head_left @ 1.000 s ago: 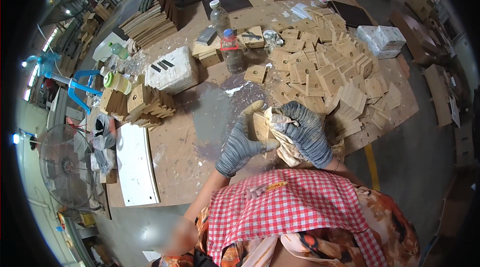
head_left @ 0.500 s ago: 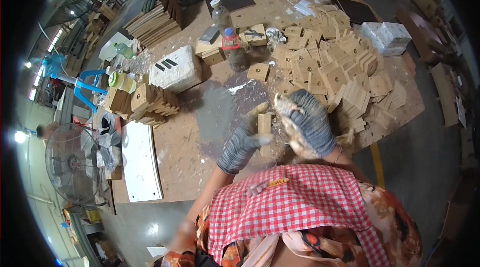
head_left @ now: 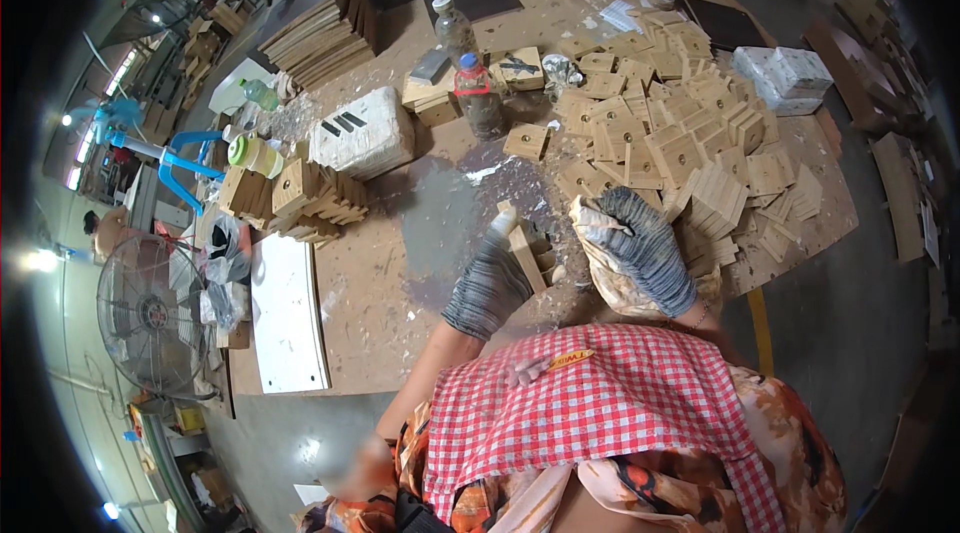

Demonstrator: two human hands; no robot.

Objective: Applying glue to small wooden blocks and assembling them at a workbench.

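Wooden block [head_left: 524, 257] in left hand [head_left: 488, 283], lettered yellow patch [head_left: 571, 358] on apron [head_left: 600, 411]

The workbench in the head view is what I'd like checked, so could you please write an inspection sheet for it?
Surface: brown workbench, stained grey and white; heap of wooden blocks on the right.
Job's things: narrow wooden block and crumpled cream cloth, both in hand.
Clutter: blue-capped bottle, white-capped bottle, white wrapped package bearing black strips.
Hands: gloved left hand grips the block; gloved right hand clutches the cloth.
Cables: nothing seen on the workbench.
Surroundings: caged fan at left; yellow floor line at right.
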